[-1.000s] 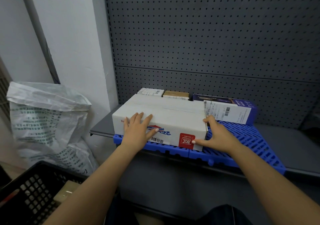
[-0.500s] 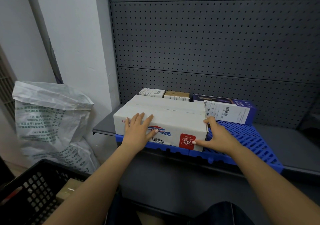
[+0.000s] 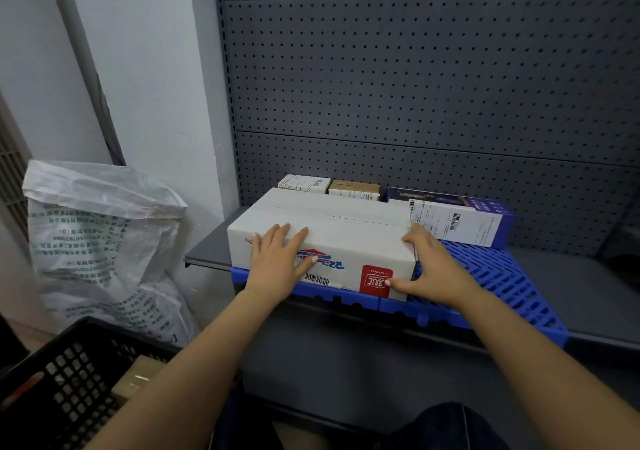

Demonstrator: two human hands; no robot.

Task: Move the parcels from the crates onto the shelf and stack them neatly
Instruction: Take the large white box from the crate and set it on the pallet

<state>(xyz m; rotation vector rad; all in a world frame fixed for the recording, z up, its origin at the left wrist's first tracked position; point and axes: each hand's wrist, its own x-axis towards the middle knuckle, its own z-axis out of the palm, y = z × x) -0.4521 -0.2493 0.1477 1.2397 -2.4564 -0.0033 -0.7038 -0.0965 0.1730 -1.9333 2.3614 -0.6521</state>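
Note:
A large white parcel [image 3: 346, 228] with a red label and a barcode lies on the blue slatted mat [image 3: 491, 276] on the grey shelf [image 3: 588, 290]. My left hand [image 3: 277, 259] lies flat with straight fingers against its front face, near the left end. My right hand [image 3: 429, 269] presses its front right corner, the thumb on the front and the fingers along the right side. Behind it stand a small white box [image 3: 304, 183], a brown box [image 3: 354, 189] and a purple box [image 3: 460, 215] with a shipping label. A black crate [image 3: 59, 384] at lower left holds a brown parcel [image 3: 136, 378].
A white woven sack [image 3: 100, 241] leans against the wall left of the shelf. The dark pegboard back panel [image 3: 415, 86] rises behind the boxes. The shelf's front edge [image 3: 398, 325] runs below my hands.
The hands and the white parcel hold almost the same place on the mat. The view has shifted slightly, so the crate and sack sit a little further right.

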